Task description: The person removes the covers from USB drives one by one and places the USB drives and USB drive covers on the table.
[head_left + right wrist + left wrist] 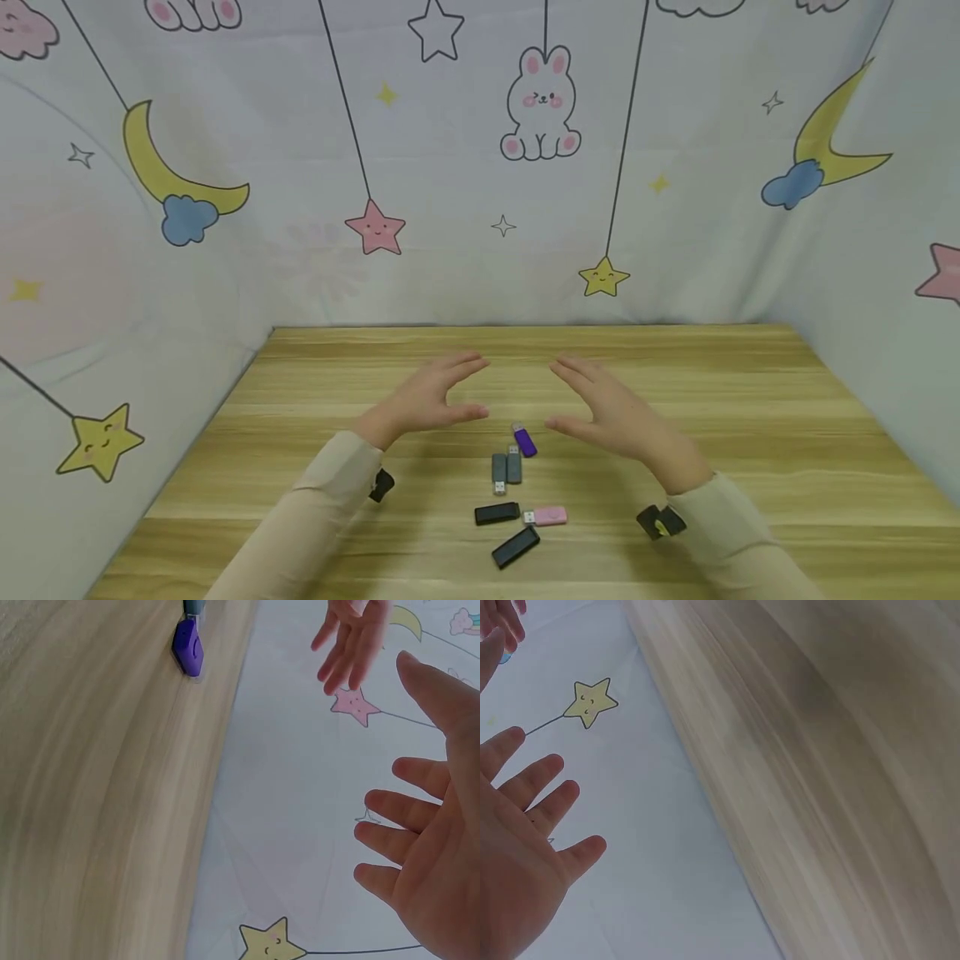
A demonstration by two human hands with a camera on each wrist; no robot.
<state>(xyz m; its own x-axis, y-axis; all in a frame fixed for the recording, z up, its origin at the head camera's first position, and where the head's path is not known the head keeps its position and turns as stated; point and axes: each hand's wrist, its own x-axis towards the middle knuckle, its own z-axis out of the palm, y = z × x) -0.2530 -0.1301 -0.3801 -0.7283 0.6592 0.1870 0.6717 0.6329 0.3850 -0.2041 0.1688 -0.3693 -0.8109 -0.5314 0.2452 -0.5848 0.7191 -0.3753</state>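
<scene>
My left hand (423, 396) hovers over the table, fingers extended and holding nothing. Facing it across a gap, my right hand (618, 412) is also held up with straight fingers and bare palm. Several USB sticks lie below and between them. Closest to the hands is a purple USB stick (527, 442). Two grey USB sticks (498, 472) (513, 467) lie side by side, plugs pointing opposite ways. Nearer the front are a black USB stick (497, 513), a pink USB stick (551, 516) and another black stick (516, 547) lying at a slant. The right wrist view shows the purple stick at its top.
The wood-grain table (300, 375) ends at a white cloth backdrop (465, 283) printed with stars, moons and a rabbit. The cloth also hangs along both sides. A dark wrist strap piece (382, 485) shows at the left cuff, another dark piece (661, 522) at the right cuff.
</scene>
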